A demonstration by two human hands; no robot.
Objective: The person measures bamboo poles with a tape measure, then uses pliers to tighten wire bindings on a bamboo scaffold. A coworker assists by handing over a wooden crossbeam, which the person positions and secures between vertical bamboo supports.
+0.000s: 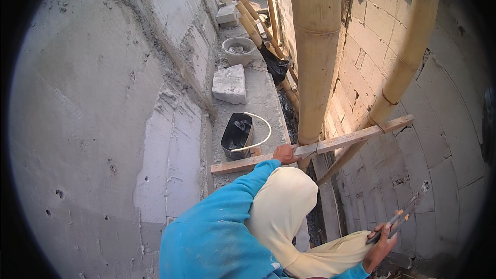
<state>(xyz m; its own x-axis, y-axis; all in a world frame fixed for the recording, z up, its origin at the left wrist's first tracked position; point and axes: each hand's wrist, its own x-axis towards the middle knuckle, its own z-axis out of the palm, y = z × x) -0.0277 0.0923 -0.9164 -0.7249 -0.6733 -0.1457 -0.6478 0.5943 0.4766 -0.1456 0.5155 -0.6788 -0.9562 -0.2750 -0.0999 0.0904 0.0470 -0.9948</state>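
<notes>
1. Nearest to me, my right hand (381,242) is closed around the handles of a pair of pincers (403,216), whose jaws point up toward the block wall (439,139)
2. My left hand (285,154), in a blue sleeve, is curled over a wooden plank (310,149) that lies across a thick bamboo pole (315,57)
3. To do this well, I judge I should keep the plank pressed firmly to the pole while bringing the pincers to the joint
4. Beyond, on the concrete ledge (263,98), sit a black bucket (236,135), a grey block (230,83) and a round basin (238,50)
5. A cream cloth hides my chest and the ground below; I cannot make out any wire or nail at the joint
</notes>
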